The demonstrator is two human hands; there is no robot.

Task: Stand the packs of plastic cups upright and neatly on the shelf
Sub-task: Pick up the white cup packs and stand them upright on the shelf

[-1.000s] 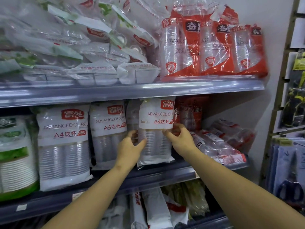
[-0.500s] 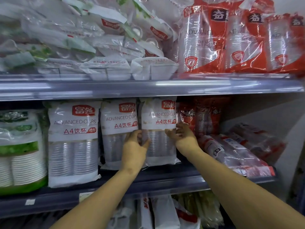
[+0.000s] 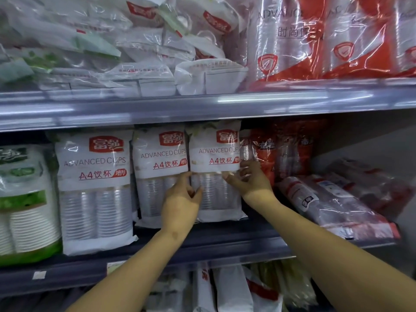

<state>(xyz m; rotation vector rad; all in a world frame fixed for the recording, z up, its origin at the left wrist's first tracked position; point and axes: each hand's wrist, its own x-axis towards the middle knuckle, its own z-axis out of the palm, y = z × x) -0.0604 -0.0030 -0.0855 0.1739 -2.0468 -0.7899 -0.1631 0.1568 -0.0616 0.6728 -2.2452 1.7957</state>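
The middle shelf (image 3: pixel 202 244) spans the view, with the upper shelf (image 3: pixel 202 104) at 12 o'clock carrying heaped white packs (image 3: pixel 135 52) and tall red packs (image 3: pixel 326 41). At 9 o'clock stands a green pack (image 3: pixel 24 199) of paper cups. At 3 o'clock red-trimmed cup sleeves (image 3: pixel 333 203) lie flat, long axis running toward 4 o'clock, with upright red packs (image 3: pixel 286 152) behind them. Three white "ADVANCED CUPS" packs stand upright in a row: the left pack (image 3: pixel 94 188), the middle pack (image 3: pixel 159 176) and the held pack (image 3: pixel 213 172), its long axis vertical, logo at 12 o'clock, touching its neighbour. Both forearms reach up from 6 o'clock. The left hand (image 3: pixel 180 203) curls its fingers on the held pack's left edge; the right hand (image 3: pixel 252 183) pinches its right edge, fingers spread.
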